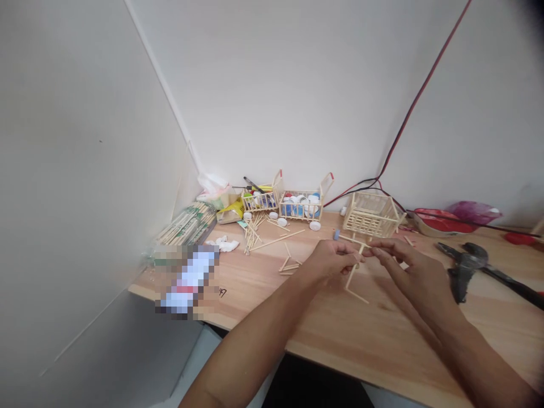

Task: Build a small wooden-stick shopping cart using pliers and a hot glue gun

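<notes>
Between my hands, above the wooden table, is a small frame of thin wooden sticks (352,282). My left hand (338,258) pinches it from the left, fingers closed near a joint. From the right, the bent fingers of my right hand (397,258) close on the frame's upper end; the exact contact is partly hidden. A small blue piece (336,234) shows at the tip of a stick just beyond my left fingers. Right behind the hands stands a slatted stick basket (369,212) without visible wheels.
At the back stand two little stick carts, one with bottle caps (300,207), one with pens (260,198). Loose sticks (254,232) lie before them. Left are bundled sticks (187,224) and a blurred phone (189,280); right, a black tool (465,266) and a red container (444,220).
</notes>
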`<move>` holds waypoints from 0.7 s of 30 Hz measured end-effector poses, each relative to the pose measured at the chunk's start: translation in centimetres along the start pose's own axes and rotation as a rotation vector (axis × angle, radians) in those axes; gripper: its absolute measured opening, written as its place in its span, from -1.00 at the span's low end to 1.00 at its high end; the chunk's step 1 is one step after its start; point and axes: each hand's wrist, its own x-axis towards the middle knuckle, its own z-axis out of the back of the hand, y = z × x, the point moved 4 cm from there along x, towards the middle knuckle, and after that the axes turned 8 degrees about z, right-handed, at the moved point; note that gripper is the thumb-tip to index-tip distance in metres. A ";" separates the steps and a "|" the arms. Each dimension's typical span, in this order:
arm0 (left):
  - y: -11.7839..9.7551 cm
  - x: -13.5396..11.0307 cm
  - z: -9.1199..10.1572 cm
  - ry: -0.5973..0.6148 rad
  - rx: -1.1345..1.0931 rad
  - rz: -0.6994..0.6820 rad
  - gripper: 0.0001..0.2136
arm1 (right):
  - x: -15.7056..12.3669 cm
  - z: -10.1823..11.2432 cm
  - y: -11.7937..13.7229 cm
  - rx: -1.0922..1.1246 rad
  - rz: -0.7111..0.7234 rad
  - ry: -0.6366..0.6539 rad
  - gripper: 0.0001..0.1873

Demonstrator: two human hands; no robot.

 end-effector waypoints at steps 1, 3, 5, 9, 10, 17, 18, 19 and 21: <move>-0.1 0.0 0.0 0.002 0.004 -0.004 -0.79 | 0.0 0.0 0.0 0.003 0.012 -0.004 -0.69; -0.2 -0.1 -0.1 0.005 0.005 -0.012 -0.80 | 0.0 0.0 0.0 0.003 0.037 -0.015 -0.71; -0.1 0.0 -0.1 0.011 0.000 -0.009 -0.80 | 0.0 0.1 0.0 0.000 0.057 -0.027 -0.72; -0.1 0.0 -0.1 0.020 -0.011 -0.003 -0.78 | 0.1 0.0 0.2 0.013 0.097 -0.034 -0.75; -0.1 0.0 -0.1 0.021 -0.010 -0.005 -0.78 | 0.1 0.1 0.3 0.018 0.102 -0.034 -0.76; -0.3 -0.2 -0.1 -0.001 0.019 0.012 -0.75 | 0.1 0.2 0.4 0.047 0.084 -0.026 -0.80; -0.3 -0.1 -0.1 -0.002 0.019 0.014 -0.75 | 0.1 0.2 0.4 0.049 0.079 -0.023 -0.81; -0.3 -0.1 -0.1 -0.001 0.018 0.013 -0.75 | 0.1 0.2 0.4 0.050 0.076 -0.020 -0.81; -0.3 -0.1 -0.1 -0.001 0.015 0.014 -0.76 | 0.1 0.1 0.4 0.052 0.075 -0.016 -0.81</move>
